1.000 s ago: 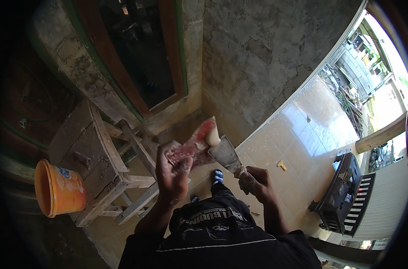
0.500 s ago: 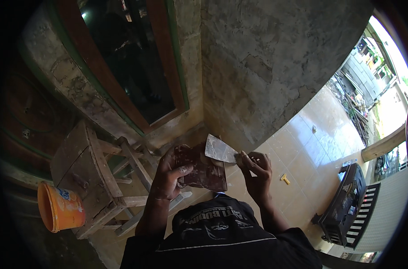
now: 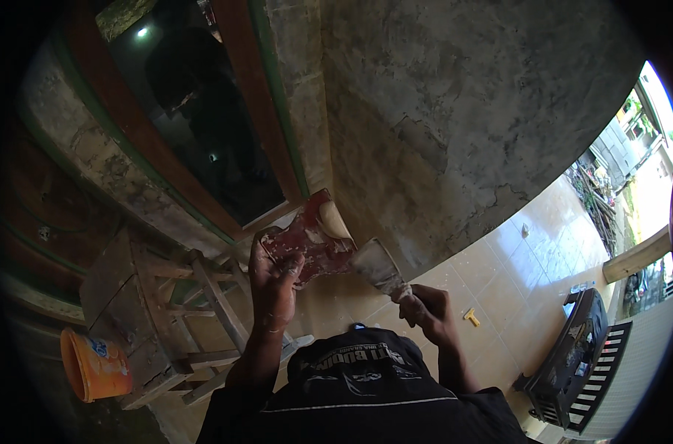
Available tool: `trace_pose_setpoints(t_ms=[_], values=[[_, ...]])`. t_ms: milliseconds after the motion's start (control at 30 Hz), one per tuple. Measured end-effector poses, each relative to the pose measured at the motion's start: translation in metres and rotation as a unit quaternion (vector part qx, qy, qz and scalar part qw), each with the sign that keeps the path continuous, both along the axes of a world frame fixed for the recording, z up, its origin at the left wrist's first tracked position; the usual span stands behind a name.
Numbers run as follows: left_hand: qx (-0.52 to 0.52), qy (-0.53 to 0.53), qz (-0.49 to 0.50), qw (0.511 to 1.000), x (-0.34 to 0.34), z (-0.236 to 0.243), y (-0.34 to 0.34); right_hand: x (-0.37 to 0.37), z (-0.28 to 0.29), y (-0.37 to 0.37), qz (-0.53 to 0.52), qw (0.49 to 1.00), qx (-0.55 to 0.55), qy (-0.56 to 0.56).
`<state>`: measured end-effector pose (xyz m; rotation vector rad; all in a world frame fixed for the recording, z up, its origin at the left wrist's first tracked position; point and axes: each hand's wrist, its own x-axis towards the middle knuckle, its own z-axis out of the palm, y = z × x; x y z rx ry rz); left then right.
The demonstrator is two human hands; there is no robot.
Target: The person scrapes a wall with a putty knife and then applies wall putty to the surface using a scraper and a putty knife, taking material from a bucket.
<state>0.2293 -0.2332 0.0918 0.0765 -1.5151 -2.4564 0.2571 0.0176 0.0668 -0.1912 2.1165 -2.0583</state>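
Observation:
My left hand [image 3: 275,285] grips a dark red, curved-edged board [image 3: 299,244] by its left side, the thumb across its face. Smears cover the board, and a pale lump of putty [image 3: 332,220] sits near its far right edge. In my right hand [image 3: 432,314] is a putty knife [image 3: 378,265], its broad blade coated with greyish residue and pointing up and left. The blade tip is close to the board's right edge; whether they touch I cannot tell. Beyond both hands rises a rough grey plastered wall [image 3: 455,111], patchy and cracked.
A wooden stool-like frame [image 3: 159,281] stands at left, with an orange bucket [image 3: 99,362] beside it. A framed window [image 3: 210,133] fills the upper left. On the tiled floor [image 3: 455,285] lies a small yellow object [image 3: 471,317]; a black bench-like piece [image 3: 577,355] stands at right.
The board has been raised and tilted, moving away from me. The putty knife has come off the board's face and turned at its right side. The view has shifted slightly.

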Motion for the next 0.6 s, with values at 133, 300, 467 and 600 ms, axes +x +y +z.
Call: trace_pose_setpoints(t_ms=[133, 300, 467, 600], values=[[-0.066, 0.050, 0.011, 0.996, -0.009, -0.011, 0.028, -0.021, -0.012, 0.008, 0.034, 0.998, 0.032, -0.044], [-0.192, 0.051, -0.026, 0.980, -0.014, -0.022, 0.052, -0.042, -0.018, 0.012, 0.014, 0.998, -0.043, -0.045], [-0.212, 0.033, -0.091, 0.972, -0.024, -0.036, 0.046, -0.061, -0.005, 0.008, -0.002, 0.998, -0.055, -0.041], [-0.037, -0.079, -0.147, 0.985, -0.056, -0.027, 0.026, -0.071, -0.002, -0.009, -0.134, 0.990, -0.001, 0.042]])
